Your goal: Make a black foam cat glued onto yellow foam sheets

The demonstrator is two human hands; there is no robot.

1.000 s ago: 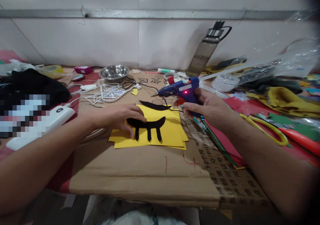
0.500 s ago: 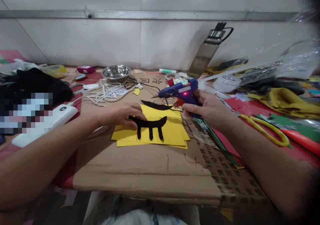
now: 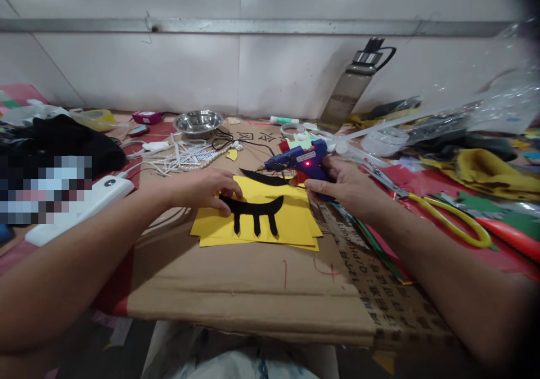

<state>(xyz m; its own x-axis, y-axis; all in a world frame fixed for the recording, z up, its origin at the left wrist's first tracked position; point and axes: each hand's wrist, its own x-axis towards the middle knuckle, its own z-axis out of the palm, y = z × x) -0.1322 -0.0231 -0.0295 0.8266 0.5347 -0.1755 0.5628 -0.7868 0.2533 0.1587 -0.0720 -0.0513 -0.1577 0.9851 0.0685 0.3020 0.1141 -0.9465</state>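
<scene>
Left hand [image 3: 205, 190] pinches a black cutout [image 3: 258, 207] over yellow sheets [image 3: 295, 231]; right hand [image 3: 345, 182] is wrapped round a glue gun [image 3: 297, 157]. An accidental squeeze could drip onto the sheets.

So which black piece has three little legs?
The nearer black cutout, at the left hand: three strips extend from its curved edge. The farther black crescent has none.

Bare forearms, pale patterned clothing.
The left grip [image 3: 213, 190] and right grip [image 3: 346, 183] are bare, as are the left forearm [image 3: 105, 244] and right forearm [image 3: 430, 261], narrow at the wrist and thicker toward the elbow. In the lap, a whitish garment [image 3: 248, 369] shows rumpled cloth with blurred bluish marks, its kind unclear.
</scene>
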